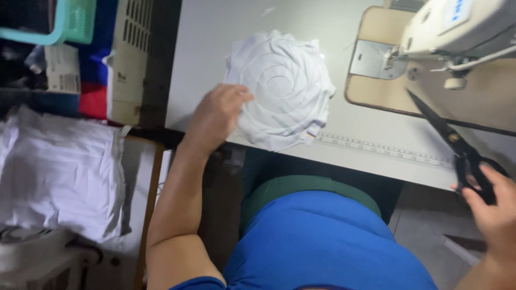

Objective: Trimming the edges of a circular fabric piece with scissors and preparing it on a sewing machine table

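L hand (217,115): fingers spread, palm flat on left edge of white fabric stack (282,88), which lies on grey worktable (209,37) w/ tape measure (384,149) along front edge. R hand (497,212): closed on black scissors (454,142), blades shut, tip twd sewing machine (457,27).

pale worktable (215,32) – grey floor (424,236) beneath

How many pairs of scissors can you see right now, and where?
1. The black scissors are in the right hand, blades pointing up toward the sewing machine. None show near the left hand on the white fabric stack; others may lie out of frame.
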